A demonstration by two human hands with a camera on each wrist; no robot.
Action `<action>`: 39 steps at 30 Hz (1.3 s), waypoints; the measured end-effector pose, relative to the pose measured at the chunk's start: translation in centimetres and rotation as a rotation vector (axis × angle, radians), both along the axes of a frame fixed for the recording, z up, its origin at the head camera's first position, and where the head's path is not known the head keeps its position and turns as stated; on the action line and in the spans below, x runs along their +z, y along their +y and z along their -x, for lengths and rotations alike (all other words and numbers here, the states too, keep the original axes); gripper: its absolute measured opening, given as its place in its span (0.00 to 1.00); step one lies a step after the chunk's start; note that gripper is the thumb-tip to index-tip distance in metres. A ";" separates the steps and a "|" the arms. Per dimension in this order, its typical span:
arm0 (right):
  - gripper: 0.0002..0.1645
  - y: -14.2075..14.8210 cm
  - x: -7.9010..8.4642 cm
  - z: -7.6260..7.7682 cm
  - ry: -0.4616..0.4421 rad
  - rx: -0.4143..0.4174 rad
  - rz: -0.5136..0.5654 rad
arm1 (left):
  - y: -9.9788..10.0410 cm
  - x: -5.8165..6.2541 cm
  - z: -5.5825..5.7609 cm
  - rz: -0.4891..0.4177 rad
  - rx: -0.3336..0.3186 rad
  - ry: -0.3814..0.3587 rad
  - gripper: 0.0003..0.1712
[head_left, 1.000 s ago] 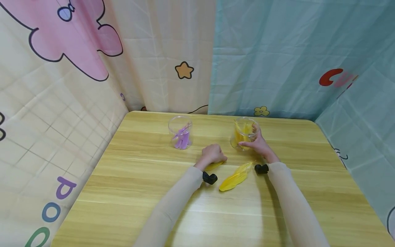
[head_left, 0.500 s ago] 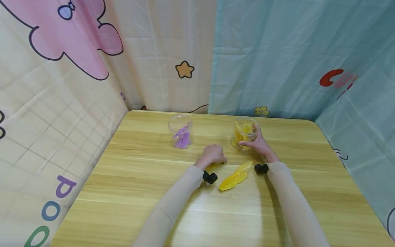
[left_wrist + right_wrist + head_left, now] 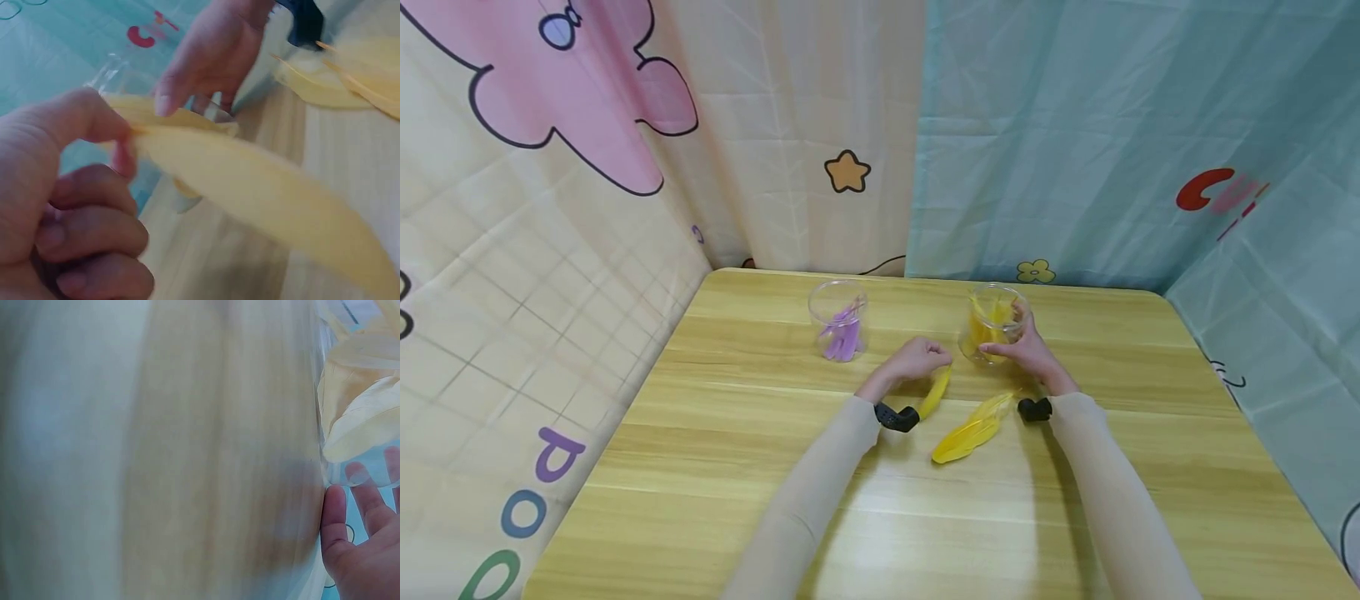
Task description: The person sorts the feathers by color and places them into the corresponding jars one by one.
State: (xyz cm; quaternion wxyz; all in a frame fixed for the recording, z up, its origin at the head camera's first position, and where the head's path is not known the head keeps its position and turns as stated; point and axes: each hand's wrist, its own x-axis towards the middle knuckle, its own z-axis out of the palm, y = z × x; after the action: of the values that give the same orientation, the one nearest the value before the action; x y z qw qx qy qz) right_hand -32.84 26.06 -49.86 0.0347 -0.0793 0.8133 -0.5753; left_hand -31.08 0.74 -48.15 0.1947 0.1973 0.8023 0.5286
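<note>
My left hand (image 3: 917,358) pinches a yellow feather (image 3: 250,181) by its quill end between thumb and forefinger, the other fingers curled. The feather's broad end hangs toward the near side of the table. To the right, my right hand (image 3: 1036,350) grips a clear cup (image 3: 967,346) from its right side, thumb in front. Several yellow feathers (image 3: 991,321) stand inside that cup; the right wrist view shows fingers through its clear wall. More yellow feathers (image 3: 973,432) lie on the table between my forearms.
A second clear cup (image 3: 815,315) with purple feathers (image 3: 844,337) stands at the back left of the wooden table (image 3: 700,467). Printed curtains (image 3: 1037,150) hang behind the table and along both sides.
My left hand, low over the table before, has risen a little and turned, and the feather now swings out below it. My right hand keeps its grip on the cup.
</note>
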 end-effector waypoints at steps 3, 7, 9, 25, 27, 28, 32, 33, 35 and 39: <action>0.68 0.0 -0.2 0.2 -0.004 0.006 -0.003 | 0.2 0.6 0.6 -0.114 0.046 0.036 0.13; 0.68 0.1 -0.3 0.3 -0.013 0.005 0.006 | 0.8 1.8 1.3 -0.273 0.149 0.103 0.17; 0.67 0.0 -0.4 0.3 -0.013 0.002 0.017 | 1.2 2.8 1.6 -0.378 0.203 0.128 0.18; 0.66 -0.5 -1.2 -0.1 -0.011 -0.009 0.058 | 4.9 5.8 2.3 -0.853 0.466 0.124 0.03; 0.66 -0.5 -1.1 -0.1 -0.005 -0.011 0.055 | 4.7 4.9 2.4 -0.795 0.445 0.139 0.03; 0.66 -0.4 -1.0 -0.1 0.001 -0.014 0.056 | 4.5 4.5 2.4 -0.758 0.430 0.147 0.05; 0.66 -0.3 -0.7 0.0 0.014 -0.018 0.060 | 3.2 2.7 2.3 -0.643 0.409 0.160 0.10; 0.66 -0.3 -0.6 0.0 0.013 -0.020 0.054 | 2.8 2.3 2.3 -0.627 0.416 0.156 0.12; 0.66 -0.3 -0.5 0.1 0.009 -0.016 0.048 | 2.1 1.6 2.2 -0.602 0.422 0.147 0.13; 0.66 -0.2 -0.2 0.0 -0.006 -0.016 0.047 | 0.7 1.0 1.9 -0.586 0.406 0.133 0.14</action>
State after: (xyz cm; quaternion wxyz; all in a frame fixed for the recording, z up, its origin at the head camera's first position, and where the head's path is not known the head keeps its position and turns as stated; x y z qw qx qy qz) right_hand -32.83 25.88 -50.06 0.0305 -0.0718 0.8000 -0.5950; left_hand -33.01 1.41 -47.13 -0.0317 0.1151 0.6504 0.7502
